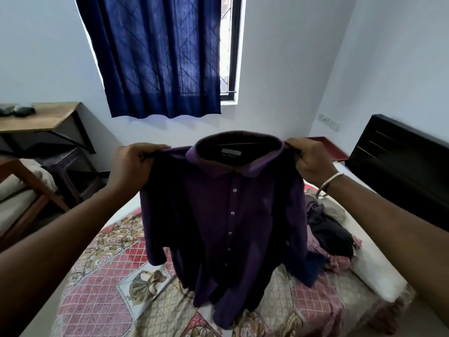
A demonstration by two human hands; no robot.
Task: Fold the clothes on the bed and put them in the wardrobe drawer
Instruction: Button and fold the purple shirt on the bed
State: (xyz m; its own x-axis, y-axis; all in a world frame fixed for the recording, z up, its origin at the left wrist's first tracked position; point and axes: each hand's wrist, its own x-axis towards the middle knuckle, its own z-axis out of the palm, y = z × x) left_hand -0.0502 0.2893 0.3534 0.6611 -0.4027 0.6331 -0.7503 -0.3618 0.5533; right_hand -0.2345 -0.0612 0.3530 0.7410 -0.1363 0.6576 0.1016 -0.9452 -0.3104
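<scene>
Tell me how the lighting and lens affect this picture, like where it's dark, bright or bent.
Head view: backlit by the window behind the blue curtain, so the purple shirt reads dark, its folds nearly black; the bare window strip is blown out; wide-angle distortion bows the bed edges and stretches the forearms; left hand and right hand look sharp, the lower corners slightly smeared.

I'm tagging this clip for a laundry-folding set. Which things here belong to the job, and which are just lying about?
Job:
purple shirt, gripped at the shoulders by left hand and right hand
pile of clothes on the bed

Lying about:
blue curtain
wooden table
dark headboard
</scene>
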